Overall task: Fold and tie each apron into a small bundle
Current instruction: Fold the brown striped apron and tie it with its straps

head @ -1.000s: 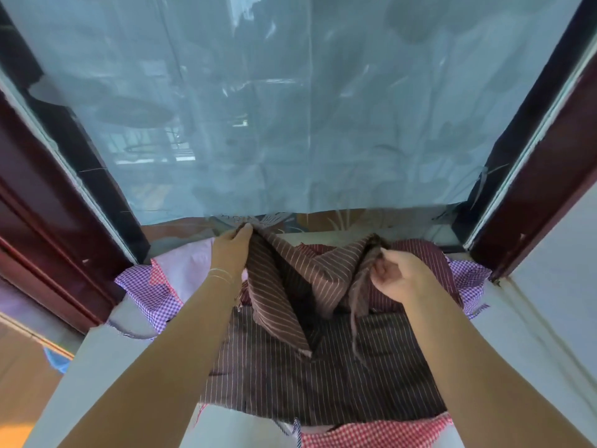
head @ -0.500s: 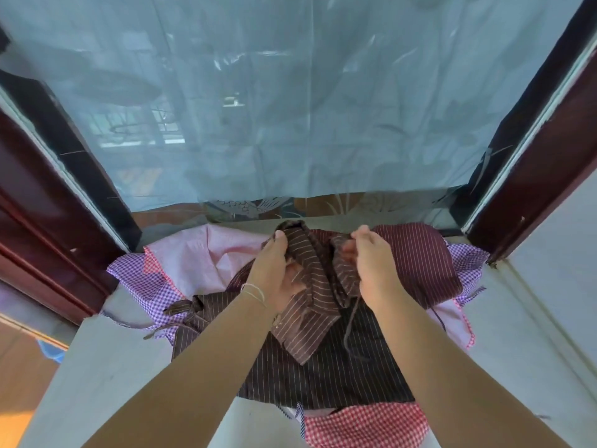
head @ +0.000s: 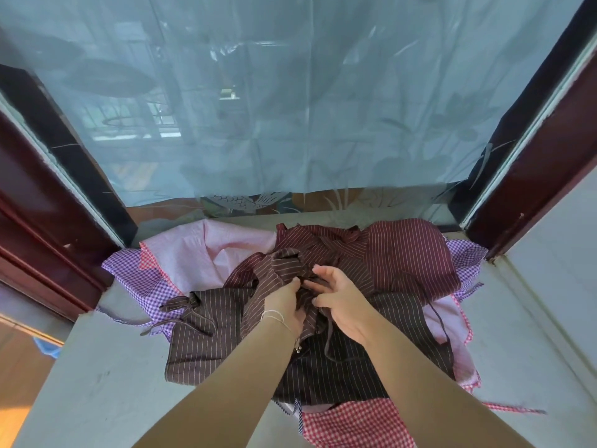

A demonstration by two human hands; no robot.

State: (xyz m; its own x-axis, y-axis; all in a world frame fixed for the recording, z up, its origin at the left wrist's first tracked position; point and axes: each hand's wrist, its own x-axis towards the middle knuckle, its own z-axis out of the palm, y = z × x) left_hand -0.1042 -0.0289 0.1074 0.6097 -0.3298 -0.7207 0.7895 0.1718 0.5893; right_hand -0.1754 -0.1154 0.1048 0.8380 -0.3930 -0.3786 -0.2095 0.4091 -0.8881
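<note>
Fingers of both hands work close together at the gathered top of the brown striped apron [head: 206,344]: the left hand [head: 286,307] is buried in the bunched cloth and grips it, while the right hand [head: 339,295], touching it, pinches a fold with thumb and curled fingers, the others spread. Holding the bunch from both sides probably keeps the fold from springing loose before tying. Under the wrists the apron's lower part lies flat, a strap [head: 329,337] trailing below the right hand. Beyond the fingertips lies a maroon striped apron [head: 407,253]; left of the left hand, pink cloth [head: 206,250] and purple checked cloth [head: 135,273] wait on the grey ledge [head: 97,383].
</note>
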